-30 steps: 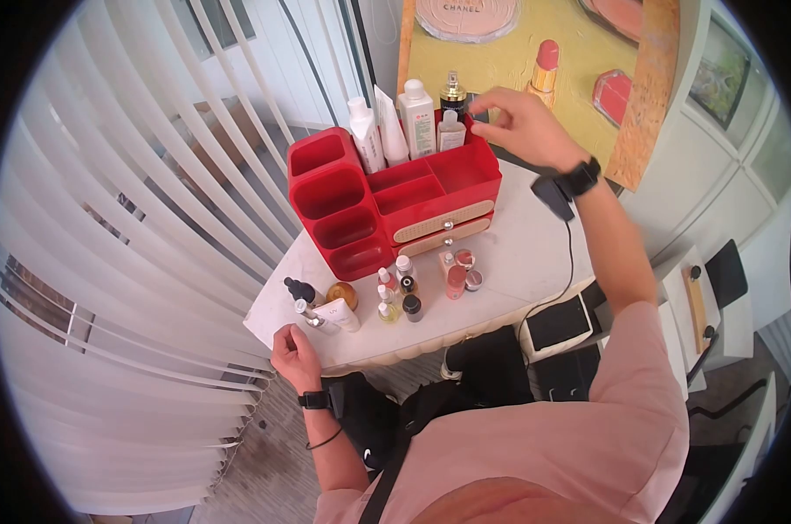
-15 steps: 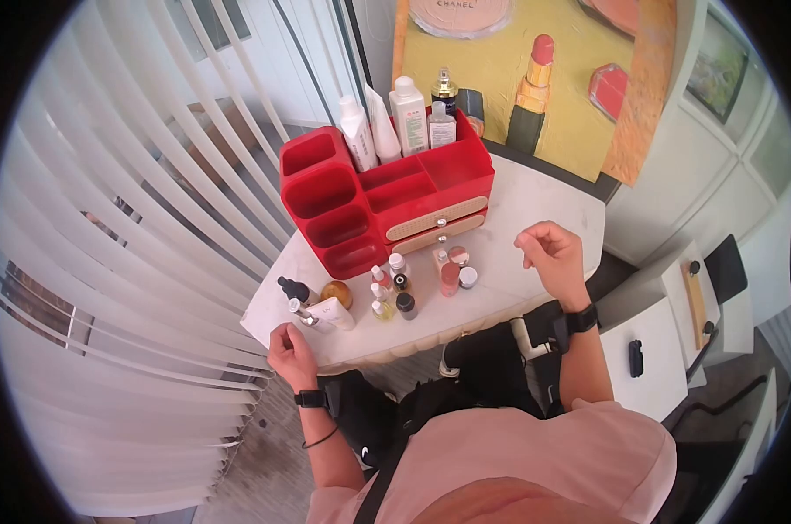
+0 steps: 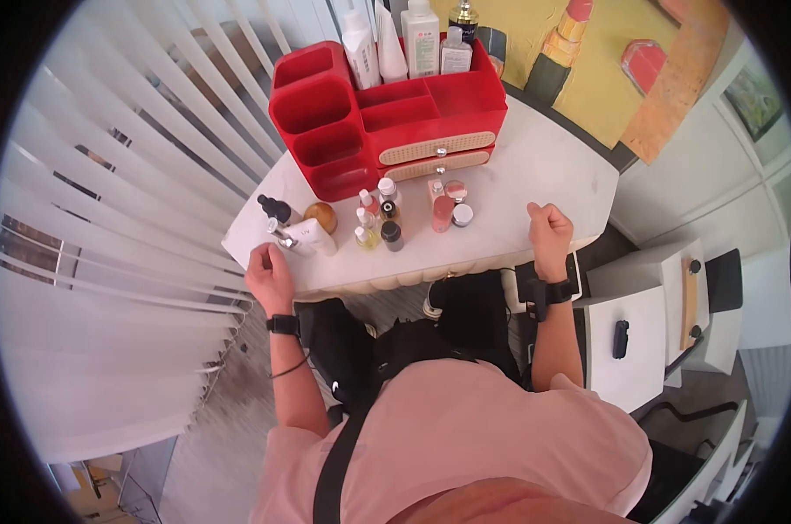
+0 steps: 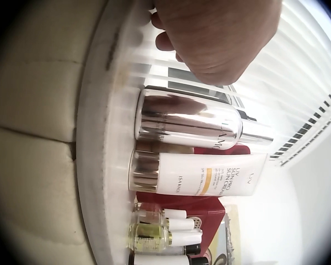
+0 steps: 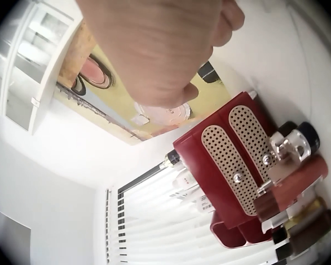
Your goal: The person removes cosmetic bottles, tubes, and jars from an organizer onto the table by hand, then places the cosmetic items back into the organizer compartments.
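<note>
My left hand (image 3: 269, 277) rests by the table's front left edge, fingers loosely curled and holding nothing. Nearest to it are a silver pump bottle (image 4: 182, 118) and a white sunscreen tube (image 4: 209, 174). Over the right part of the tabletop is my right hand (image 3: 550, 240), loosely curled too, with nothing in it. A red cosmetics organizer (image 3: 404, 131) with two drawers stands at the back. In its rear row are a white pump-type bottle (image 3: 422, 44), a white tube (image 3: 391, 52), a small clear bottle (image 3: 456, 54) and a dark gold-capped bottle (image 3: 464, 19).
In front of the organizer stand several small bottles (image 3: 367, 229), a pink bottle (image 3: 443, 214) and a small white-lidded jar (image 3: 463, 215). A dark dropper bottle (image 3: 276, 208) and a round amber container (image 3: 321, 216) are at left. White blinds (image 3: 134, 288) hang beside the table (image 3: 518, 183).
My right hand has come back from the dark gold-capped bottle in the organizer to the table's front right. My left hand stays by the front left edge. The head view has tilted down.
</note>
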{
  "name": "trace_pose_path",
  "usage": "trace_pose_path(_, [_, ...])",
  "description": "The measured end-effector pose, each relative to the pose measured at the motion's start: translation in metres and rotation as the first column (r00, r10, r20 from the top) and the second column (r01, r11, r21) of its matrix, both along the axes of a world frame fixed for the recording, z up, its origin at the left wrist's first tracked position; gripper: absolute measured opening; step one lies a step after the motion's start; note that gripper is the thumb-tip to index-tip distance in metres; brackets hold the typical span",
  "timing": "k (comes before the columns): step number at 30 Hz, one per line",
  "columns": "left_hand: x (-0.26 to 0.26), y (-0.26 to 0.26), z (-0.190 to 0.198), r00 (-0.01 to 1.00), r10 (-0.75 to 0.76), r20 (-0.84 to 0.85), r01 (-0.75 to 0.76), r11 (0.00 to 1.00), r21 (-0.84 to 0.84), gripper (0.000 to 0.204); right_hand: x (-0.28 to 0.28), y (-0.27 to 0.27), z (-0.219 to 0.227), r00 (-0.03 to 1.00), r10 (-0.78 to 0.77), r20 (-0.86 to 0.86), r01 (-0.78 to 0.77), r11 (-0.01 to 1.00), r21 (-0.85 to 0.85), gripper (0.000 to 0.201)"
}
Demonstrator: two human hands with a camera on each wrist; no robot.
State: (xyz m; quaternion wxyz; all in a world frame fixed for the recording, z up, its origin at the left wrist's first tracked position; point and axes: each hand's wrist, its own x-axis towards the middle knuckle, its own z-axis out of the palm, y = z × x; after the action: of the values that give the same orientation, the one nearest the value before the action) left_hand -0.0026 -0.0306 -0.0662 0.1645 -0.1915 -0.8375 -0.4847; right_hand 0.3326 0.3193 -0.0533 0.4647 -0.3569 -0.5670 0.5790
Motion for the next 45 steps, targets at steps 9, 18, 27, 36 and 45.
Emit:
trace_pose_path(9, [-0.002,0.002,-0.001,0.998,0.062,0.009,-0.060,0.992,-0.110,0.023,0.002,-0.001,0.000,0.991,0.076,0.110,-0.086,0.993,0.084,0.045])
trace_pose_path(18, [-0.004,0.004,-0.004,0.998,0.064,-0.005,-0.064,0.995,-0.071,0.021,0.004,0.001,-0.004,0.985,0.130,0.114,-0.144,0.982,0.124,0.044])
trace_pose_path(27, [-0.006,0.004,-0.006,0.999,0.052,-0.003,-0.052,0.997,-0.064,0.022,0.003,0.000,-0.007,0.985,0.121,0.120,-0.142,0.972,0.188,0.046])
trace_pose_path(36, [-0.002,0.003,-0.003,0.998,0.033,-0.045,-0.035,0.998,-0.043,0.026,-0.001,-0.002,-0.008,0.973,0.000,0.229,-0.083,0.933,0.351,0.047])
trace_pose_path(45, [0.000,0.002,-0.004,1.000,0.021,-0.011,-0.021,0.999,0.037,0.022,-0.002,-0.003,-0.009,0.988,0.055,0.146,-0.094,0.956,0.278,0.048])
